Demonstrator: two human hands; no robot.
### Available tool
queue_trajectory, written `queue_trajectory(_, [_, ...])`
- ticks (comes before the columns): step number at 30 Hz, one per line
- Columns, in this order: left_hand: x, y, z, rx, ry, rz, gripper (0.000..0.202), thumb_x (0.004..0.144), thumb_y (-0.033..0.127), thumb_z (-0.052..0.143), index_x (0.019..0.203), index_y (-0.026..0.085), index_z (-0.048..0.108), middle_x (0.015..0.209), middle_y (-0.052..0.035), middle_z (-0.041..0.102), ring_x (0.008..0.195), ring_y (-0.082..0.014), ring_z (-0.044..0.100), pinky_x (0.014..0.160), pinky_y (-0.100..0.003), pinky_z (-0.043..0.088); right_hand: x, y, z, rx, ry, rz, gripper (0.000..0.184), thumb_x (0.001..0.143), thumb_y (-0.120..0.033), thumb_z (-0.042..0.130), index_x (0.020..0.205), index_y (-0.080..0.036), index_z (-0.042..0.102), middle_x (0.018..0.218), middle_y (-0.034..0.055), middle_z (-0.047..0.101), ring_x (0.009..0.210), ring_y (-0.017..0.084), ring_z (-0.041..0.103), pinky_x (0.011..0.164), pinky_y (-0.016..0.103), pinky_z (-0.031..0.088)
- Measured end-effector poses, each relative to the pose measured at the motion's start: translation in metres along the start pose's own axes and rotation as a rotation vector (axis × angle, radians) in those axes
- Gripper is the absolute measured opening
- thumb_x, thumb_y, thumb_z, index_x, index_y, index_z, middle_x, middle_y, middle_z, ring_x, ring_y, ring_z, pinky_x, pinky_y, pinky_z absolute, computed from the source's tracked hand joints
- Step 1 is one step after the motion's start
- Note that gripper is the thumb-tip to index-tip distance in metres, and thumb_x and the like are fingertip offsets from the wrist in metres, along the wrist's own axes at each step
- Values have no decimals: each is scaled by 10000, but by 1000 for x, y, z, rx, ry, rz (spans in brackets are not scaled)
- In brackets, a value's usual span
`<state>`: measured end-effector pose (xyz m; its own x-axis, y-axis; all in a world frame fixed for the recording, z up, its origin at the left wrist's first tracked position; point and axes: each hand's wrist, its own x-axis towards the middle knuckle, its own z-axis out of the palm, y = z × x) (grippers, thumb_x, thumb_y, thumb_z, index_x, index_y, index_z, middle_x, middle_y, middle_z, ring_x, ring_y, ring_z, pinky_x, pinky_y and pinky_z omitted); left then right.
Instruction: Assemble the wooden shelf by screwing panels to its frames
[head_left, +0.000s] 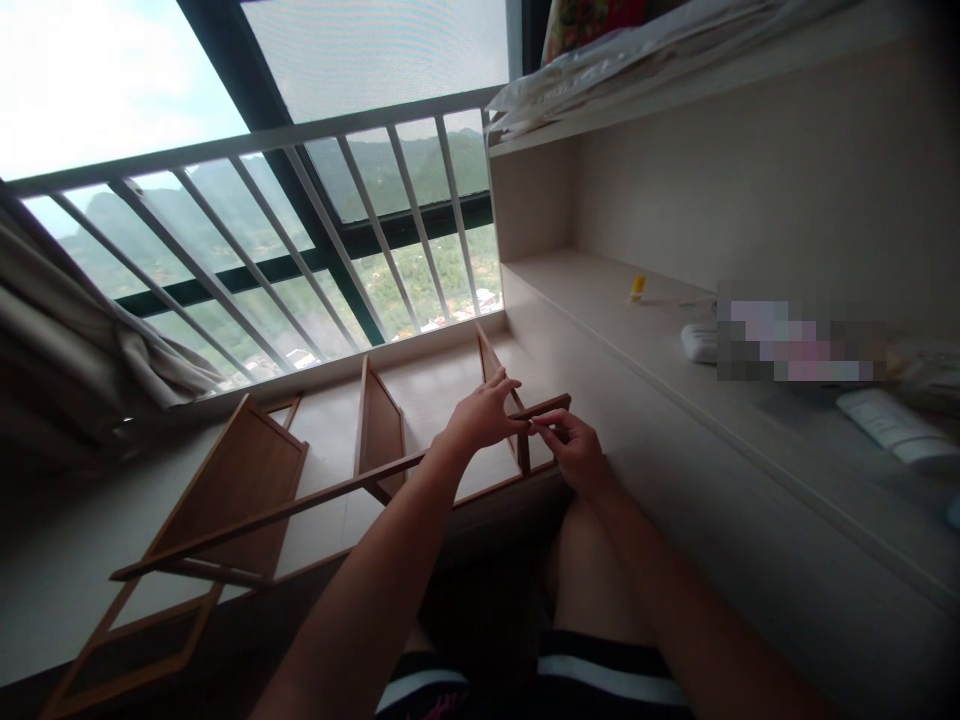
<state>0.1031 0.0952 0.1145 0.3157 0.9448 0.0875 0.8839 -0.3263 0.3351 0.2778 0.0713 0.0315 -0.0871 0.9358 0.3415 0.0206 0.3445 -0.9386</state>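
A brown wooden rack frame (262,470) lies on its side on the window ledge, with several panels and a long front rail. My left hand (484,412) grips the right end of the rail near the rightmost panel, fingers wrapped over it. My right hand (574,445) pinches the same rail end by a short upright post (523,452), fingers pressed together. What, if anything, sits between its fingertips is too small to make out.
A white window railing (300,240) stands behind the ledge. A curtain (67,330) hangs at the left. To the right, a built-in shelf (600,300) holds a yellow-capped item (637,288), a white tube (896,425) and other small things. My knees are below.
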Motion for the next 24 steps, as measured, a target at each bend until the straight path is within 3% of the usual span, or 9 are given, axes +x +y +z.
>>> queue_trajectory(4, [0,-1,-7,33,-59,44,769,727,605,644,1394,283,439,1575,-67,256,1371,-303,386,1081,-380,382,2,4,1,-27,39,-2,234,818,-450,644,929,-257,712,885,36,735,750,223,674,677,344,522])
queue_trajectory(7, [1,-5,-15,66,-97,65,652,833,581,519,1409,290,428,1563,-56,289,1383,-292,371,1100,-391,359,3,4,2,-14,49,-1,237,814,-450,653,929,-253,717,887,36,737,756,223,678,692,344,526])
queue_trajectory(11, [5,-15,-26,64,-164,184,466,963,358,319,1392,251,466,1531,-68,354,1384,-217,376,1130,-340,317,3,2,5,35,57,-8,232,823,-440,649,931,-245,713,911,37,733,763,212,680,720,336,525])
queue_trajectory(14, [12,-24,-30,79,-200,260,443,947,284,388,1380,261,480,1531,-73,351,1354,-209,418,1107,-331,350,3,2,6,46,75,-12,236,826,-429,649,928,-226,715,902,44,732,768,207,680,731,327,520])
queue_trajectory(18, [24,-29,-25,106,-136,296,344,909,360,514,1241,309,591,1473,-43,423,1302,-230,470,1075,-355,392,2,4,8,65,97,-27,223,823,-414,657,919,-223,720,901,40,731,772,202,679,736,322,516])
queue_trajectory(24, [36,-27,-3,41,-29,312,257,919,302,505,1133,254,638,1411,-87,438,1204,-220,555,1007,-331,458,-1,6,10,163,122,-44,163,820,-372,666,875,-226,714,874,28,724,817,203,685,747,318,525])
